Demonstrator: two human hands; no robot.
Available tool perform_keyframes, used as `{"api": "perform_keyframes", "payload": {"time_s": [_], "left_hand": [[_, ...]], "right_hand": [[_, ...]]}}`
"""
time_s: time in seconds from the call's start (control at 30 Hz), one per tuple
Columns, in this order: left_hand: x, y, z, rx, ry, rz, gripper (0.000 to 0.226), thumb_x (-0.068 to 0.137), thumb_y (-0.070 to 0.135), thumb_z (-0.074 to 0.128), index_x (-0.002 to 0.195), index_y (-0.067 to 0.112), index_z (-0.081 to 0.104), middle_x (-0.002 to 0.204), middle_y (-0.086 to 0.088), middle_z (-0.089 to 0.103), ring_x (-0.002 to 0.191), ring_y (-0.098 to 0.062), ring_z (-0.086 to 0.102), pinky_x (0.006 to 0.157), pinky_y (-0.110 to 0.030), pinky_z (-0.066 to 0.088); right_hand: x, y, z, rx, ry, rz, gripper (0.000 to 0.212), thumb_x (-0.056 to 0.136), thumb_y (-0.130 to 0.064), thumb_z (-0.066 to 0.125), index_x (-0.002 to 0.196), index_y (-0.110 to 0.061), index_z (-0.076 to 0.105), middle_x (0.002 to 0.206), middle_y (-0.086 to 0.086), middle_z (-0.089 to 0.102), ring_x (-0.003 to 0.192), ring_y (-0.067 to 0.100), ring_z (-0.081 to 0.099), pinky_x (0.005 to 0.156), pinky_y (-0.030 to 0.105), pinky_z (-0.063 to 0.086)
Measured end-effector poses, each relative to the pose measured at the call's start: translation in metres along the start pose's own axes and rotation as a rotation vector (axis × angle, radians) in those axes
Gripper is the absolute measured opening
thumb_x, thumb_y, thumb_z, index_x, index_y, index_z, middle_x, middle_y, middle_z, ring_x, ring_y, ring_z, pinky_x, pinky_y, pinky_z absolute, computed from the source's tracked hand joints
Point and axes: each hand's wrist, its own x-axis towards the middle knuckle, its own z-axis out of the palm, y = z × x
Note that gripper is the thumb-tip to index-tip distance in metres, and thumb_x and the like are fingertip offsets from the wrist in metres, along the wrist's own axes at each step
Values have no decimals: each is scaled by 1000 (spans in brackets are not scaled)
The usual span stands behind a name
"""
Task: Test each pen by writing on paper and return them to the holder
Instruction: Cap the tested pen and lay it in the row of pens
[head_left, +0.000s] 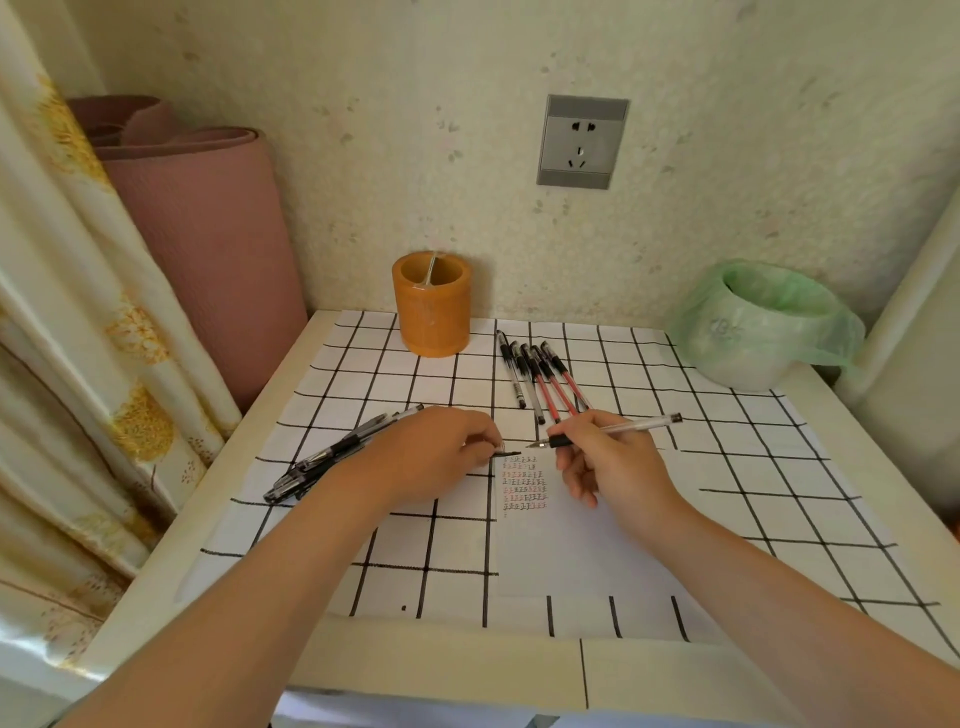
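Slim black pens lie heaped near the desk's left edge. The left hand pinches a black cap. A waxy orange cylindrical holder stands at the far edge. The right hand grips a clear pen by the smooth white paper.

Forearms forward; left grip in fingertip pinch, right grip in writing hold.

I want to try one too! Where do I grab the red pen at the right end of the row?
Pinch the slim red plastic pen mid-barrel, coming from above and its right: it lies flat, other pens crowd its left, that side is open.
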Motion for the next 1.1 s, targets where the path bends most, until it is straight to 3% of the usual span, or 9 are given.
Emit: {"api": "perform_keyframes", "payload": {"time_s": [0.43, 0.63, 0.7, 0.77, 0.83, 0.9, 0.97, 1.03, 1.1], "left_hand": [[0, 12, 4, -98, -30, 51, 16, 98, 30, 56, 105, 37, 69, 93, 20, 68, 87, -3, 62, 82, -31, 53], [-3, 20, 8, -260, -51, 31, 14, 97, 33, 59, 105, 30, 71, 85, 11, 74, 84, -15, 65, 82, -36, 52], [-4, 26, 10, -362, -63, 24, 17, 97, 35, 60, 108, 29, 72, 80, 9, 74, 74, -20, 63, 75, -35, 51], [-3, 30, 12, -428, -68, -12, 16, 97, 32, 61, 103, 25, 74, 74, 9, 73, 64, -11, 57, 70, -30, 49], [-1, 32, 11, -483, -70, -75, 12, 95, 29, 65, 98, 24, 76, 74, 7, 74, 59, -1, 57, 67, -23, 50], [1, 32, 7, -545, -55, -139, 12, 93, 29, 68, 97, 23, 77, 76, 6, 76, 60, -3, 58, 66, -19, 50], [1, 31, 2, -587, -52, -184, 14, 92, 29, 68, 98, 21, 78, 79, 5, 77, 62, -8, 57, 61, -14, 48], [0, 32, -1, -614, -82, -208, 15, 93, 28, 67, 99, 18, 78, 81, 3, 77, 63, -11, 57, 53, -10, 43], [-1, 34, -2, -640, -126, -214, 16, 94, 28, 67, 99, 17, 77, 83, 2, 78, 64, -13, 58, 54, -12, 42]], "right_hand": [[-3, -1, 5, -46, -58, 28, 19, 94, -11, 58, 90, 6, 66, 62, 11, 60, 41, 21, 46, 37, 24, 31], [-2, -3, 7, -90, -95, 50, 13, 96, -20, 60, 88, -10, 60, 58, 4, 50, 38, 17, 36, 38, 21, 27], [0, -3, 4, -115, -109, 81, 14, 95, -25, 61, 93, -11, 60, 59, 3, 49, 39, 15, 36, 39, 22, 27], [0, -2, 4, -110, -68, 126, 24, 92, -30, 66, 109, -15, 58, 63, 4, 50, 42, 15, 40, 41, 24, 29], [2, -1, 5, -101, 73, 142, 56, 85, -36, 75, 131, -26, 45, 77, 4, 60, 58, 15, 55, 48, 29, 43], [5, 2, 3, -200, 241, 33, 89, 76, -42, 81, 147, -32, 27, 118, -1, 59, 98, 14, 61, 79, 35, 53], [5, 3, -3, -430, 304, -181, 97, 77, -41, 80, 152, -31, 19, 141, -5, 40, 128, 12, 44, 103, 33, 41], [4, 2, -11, -734, 253, -489, 73, 85, -37, 70, 148, -27, 35, 145, -5, 36, 136, 13, 32, 112, 36, 30], [3, -2, -14, -1021, 101, -724, 46, 87, -33, 57, 133, -26, 55, 128, -6, 54, 126, 13, 42, 116, 46, 24]]}}
